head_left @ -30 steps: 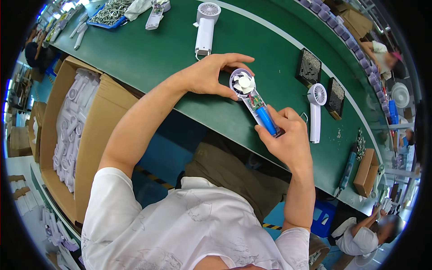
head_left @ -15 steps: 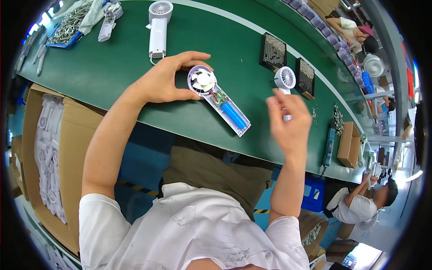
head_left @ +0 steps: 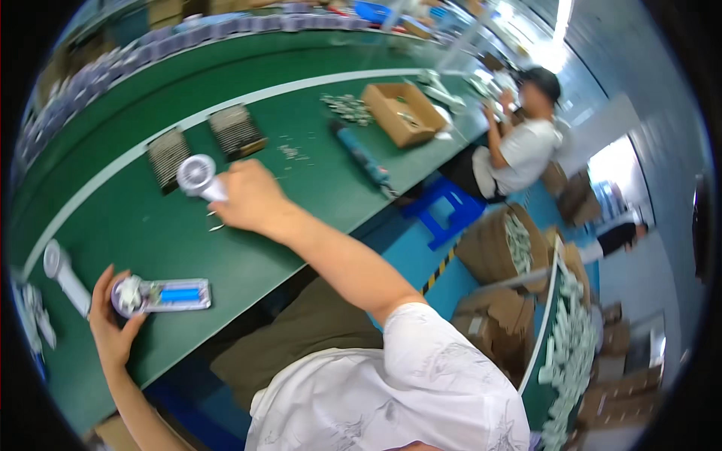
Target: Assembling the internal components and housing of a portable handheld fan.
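An opened handheld fan (head_left: pixel 184 306) lies flat on the green bench, its white blades, circuit board and blue battery exposed. My left hand (head_left: pixel 113 323) curls round its head, thumb on the near side and fingers on the far side. Farther forward, my right hand (head_left: pixel 252 197) has its fingers closed on the handle of a whole white handheld fan (head_left: pixel 198 176), whose round grille points left. Most of that handle is hidden by the hand. Another white handheld fan (head_left: pixel 69 279) rests on the bench beyond my left hand.
Two dark trays of small pins or screws (head_left: pixel 169 158) stand behind the right-hand fan. Loose screws (head_left: pixel 293 150), a teal electric screwdriver (head_left: pixel 359 154) and an open cardboard box (head_left: pixel 402 113) lie farther right. A co-worker (head_left: pixel 519 150) sits beyond, near a blue stool (head_left: pixel 449 207).
My view has swung to the right. My right hand has closed on the white fan's handle. The opened fan is still in my left hand.
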### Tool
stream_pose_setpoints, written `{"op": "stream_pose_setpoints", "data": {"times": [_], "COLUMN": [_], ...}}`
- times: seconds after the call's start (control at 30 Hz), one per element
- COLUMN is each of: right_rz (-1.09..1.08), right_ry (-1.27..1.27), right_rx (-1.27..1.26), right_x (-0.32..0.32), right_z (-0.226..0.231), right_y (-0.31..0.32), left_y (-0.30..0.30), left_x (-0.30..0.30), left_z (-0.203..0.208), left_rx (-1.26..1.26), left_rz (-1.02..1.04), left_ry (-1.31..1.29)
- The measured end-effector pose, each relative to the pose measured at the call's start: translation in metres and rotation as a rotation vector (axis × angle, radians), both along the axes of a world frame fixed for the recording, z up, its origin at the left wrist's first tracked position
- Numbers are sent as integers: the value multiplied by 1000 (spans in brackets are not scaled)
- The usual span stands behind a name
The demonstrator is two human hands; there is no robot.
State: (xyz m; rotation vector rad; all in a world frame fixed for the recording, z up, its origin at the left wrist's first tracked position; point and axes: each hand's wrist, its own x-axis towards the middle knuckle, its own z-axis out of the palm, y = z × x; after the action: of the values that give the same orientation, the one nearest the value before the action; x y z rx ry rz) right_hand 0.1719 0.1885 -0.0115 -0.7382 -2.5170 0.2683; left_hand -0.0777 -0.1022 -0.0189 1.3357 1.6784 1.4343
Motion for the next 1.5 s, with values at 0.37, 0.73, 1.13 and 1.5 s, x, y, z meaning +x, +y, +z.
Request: {"op": "stream_pose_setpoints", "data": {"times": [0.37, 0.73, 1.13, 1.5], "right_rz": [-87, 235, 433, 581], "right_ry": [37, 345, 204, 134], "right_rx": [-79, -119, -324, -70], "right_x": [3, 35, -10, -49], "right_z": [1, 37, 61, 57], "right_y": [3, -9, -73, -116], "left_y": [7, 17, -5, 2], "left_x": [-17, 8, 11, 8], "left_z": [-15, 9, 7, 0], "left_rx": [16, 8, 79, 181], "left_rz": [-80, -22, 12, 50], "left_ry": [26, 144, 242, 324]}}
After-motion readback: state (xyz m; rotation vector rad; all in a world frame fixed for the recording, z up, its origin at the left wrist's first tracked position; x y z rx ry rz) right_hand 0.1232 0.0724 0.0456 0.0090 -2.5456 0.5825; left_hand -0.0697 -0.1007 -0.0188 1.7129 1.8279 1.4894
